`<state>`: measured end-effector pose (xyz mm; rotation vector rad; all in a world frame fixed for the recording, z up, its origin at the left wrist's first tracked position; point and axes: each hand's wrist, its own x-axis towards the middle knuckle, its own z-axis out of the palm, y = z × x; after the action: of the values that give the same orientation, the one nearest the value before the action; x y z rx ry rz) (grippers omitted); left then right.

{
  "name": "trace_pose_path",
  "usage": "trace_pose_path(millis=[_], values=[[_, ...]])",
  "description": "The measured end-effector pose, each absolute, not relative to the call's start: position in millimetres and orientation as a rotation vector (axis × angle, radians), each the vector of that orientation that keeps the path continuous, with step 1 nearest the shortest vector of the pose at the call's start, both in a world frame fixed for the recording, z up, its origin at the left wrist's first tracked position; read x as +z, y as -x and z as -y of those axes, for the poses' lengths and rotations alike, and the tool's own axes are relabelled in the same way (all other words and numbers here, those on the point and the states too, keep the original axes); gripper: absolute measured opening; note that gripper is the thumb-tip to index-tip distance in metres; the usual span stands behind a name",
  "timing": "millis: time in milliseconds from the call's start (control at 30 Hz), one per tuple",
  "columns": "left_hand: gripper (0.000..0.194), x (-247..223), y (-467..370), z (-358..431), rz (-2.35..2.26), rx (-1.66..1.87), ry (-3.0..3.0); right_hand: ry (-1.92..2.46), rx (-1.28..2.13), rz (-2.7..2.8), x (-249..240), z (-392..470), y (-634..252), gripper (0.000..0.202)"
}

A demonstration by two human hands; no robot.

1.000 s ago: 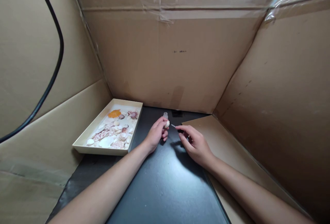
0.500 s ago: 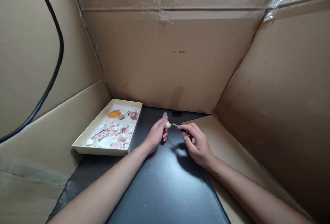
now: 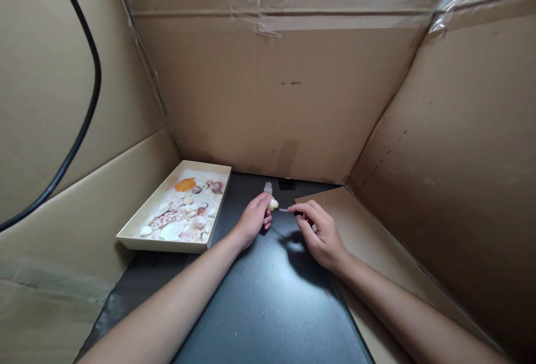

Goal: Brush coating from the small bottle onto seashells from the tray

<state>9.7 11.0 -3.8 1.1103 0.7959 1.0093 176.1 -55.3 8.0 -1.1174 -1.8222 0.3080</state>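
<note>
My left hand [image 3: 254, 218] pinches a small pale yellowish shell [image 3: 273, 204] between thumb and fingers. My right hand [image 3: 320, 233] is closed on a thin brush-like tool [image 3: 283, 210], whose tip points left and meets or nearly meets the shell; the exact contact is too small to tell. Just beyond my left fingers stands a small clear bottle [image 3: 268, 187]. To the left, a cream tray [image 3: 163, 245] holds several shells, among them white, reddish-patterned and spiral ones, and an orange piece [image 3: 185, 185].
The dark tabletop [image 3: 259, 308] lies under both arms. A flat cardboard sheet [image 3: 360, 230] is at the right. Cardboard walls [image 3: 259, 101] rise at the back and both sides, and a black cable [image 3: 94, 90] hangs at the upper left.
The tool in my right hand has tilted to nearly level, with its tip lower. The shell in my left hand has turned slightly. Both hands stay in nearly the same place.
</note>
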Motion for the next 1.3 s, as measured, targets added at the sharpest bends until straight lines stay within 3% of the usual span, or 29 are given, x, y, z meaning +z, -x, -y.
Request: trace_pose_path(millis=[1300], values=[[0.014,-2.7,-8.6,-10.0,-0.821,0.964,-1.108,1.113,0.254,1.754,6.8,54.0,-176.7,0.016]])
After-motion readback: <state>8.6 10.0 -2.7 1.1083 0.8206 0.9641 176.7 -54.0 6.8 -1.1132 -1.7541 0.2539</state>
